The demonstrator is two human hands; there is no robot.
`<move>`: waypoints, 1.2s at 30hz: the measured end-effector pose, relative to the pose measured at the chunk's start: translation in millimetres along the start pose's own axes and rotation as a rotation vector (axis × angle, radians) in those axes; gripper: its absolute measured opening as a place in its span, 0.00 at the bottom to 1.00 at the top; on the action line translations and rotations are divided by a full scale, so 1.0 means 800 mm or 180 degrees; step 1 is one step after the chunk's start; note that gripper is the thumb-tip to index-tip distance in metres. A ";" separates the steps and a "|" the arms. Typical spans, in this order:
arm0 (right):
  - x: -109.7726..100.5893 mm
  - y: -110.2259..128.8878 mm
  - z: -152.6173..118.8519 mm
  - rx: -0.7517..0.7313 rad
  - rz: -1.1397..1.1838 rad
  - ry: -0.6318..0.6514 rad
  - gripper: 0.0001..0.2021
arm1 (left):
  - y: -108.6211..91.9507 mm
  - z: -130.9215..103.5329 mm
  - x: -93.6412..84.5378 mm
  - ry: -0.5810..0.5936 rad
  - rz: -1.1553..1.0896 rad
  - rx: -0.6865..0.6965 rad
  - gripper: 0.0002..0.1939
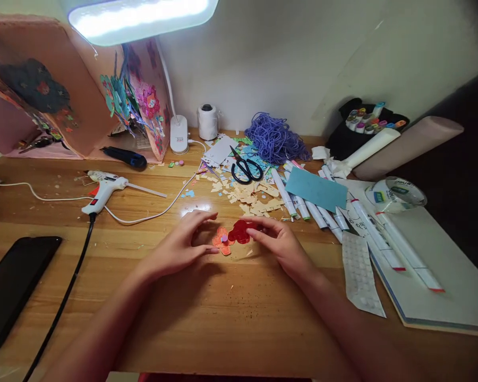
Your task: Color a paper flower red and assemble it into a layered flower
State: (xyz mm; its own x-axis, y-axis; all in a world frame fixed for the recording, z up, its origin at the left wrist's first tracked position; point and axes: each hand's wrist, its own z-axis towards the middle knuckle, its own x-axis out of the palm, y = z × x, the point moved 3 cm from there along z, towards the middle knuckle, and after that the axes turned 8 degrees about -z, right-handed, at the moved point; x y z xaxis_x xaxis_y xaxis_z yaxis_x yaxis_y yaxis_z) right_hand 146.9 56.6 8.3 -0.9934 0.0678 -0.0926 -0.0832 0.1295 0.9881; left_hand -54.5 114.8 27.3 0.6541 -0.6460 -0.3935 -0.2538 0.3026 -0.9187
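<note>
An orange paper flower (225, 248) with a small purple dot at its centre lies on the wooden desk. My left hand (185, 239) curves round its left side, thumb and fingers well apart, with the thumb tip at the petal edge. Whether the thumb touches it I cannot tell. Between thumb and fingers, my right hand (279, 241) pinches a dark red flower cutout (240, 232). The red cutout is just to the right of the orange flower and overlaps its edge in this view. Tiny dark crumbs dot the desk below both hands.
A white glue gun (103, 193) with a black cord lies left, above a black phone (18, 281). Black scissors (247, 167) rest on paper scraps (255, 199) beside purple yarn (276, 137). Markers (284, 193), a blue card (316, 188) and a sticker sheet (361, 273) lie right.
</note>
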 end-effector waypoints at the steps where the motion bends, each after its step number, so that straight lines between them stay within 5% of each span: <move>1: 0.000 0.002 -0.001 0.0019 -0.0040 0.0026 0.13 | -0.005 -0.001 -0.001 -0.0097 -0.0094 -0.0040 0.25; 5: 0.002 0.005 -0.003 0.0077 -0.0091 -0.0083 0.14 | -0.023 -0.002 0.004 -0.0433 -0.0538 -0.0206 0.12; 18: 0.011 0.001 -0.002 0.0147 0.0189 -0.0044 0.10 | -0.024 -0.001 0.003 -0.0946 -0.1426 -0.0283 0.15; 24: 0.016 -0.003 -0.003 0.0184 0.0268 0.0195 0.10 | -0.029 -0.011 -0.014 -0.1719 -0.1453 0.0092 0.21; 30: 0.022 0.010 -0.017 -0.0214 -0.0735 0.0522 0.15 | -0.027 -0.005 0.019 -0.0481 -0.0437 -0.0349 0.10; 36: 0.026 0.007 -0.020 -0.0261 -0.0551 0.0654 0.22 | -0.011 -0.003 0.029 -0.0481 -0.1124 -0.0653 0.11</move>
State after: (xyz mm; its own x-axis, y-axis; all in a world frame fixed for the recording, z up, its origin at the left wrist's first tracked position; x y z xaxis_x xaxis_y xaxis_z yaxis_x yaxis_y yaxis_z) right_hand 124.2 43.0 13.7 -0.9583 -0.1516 -0.2424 -0.2510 0.0407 0.9671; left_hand -38.9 95.5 26.1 0.8192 -0.5705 -0.0585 -0.1223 -0.0740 -0.9897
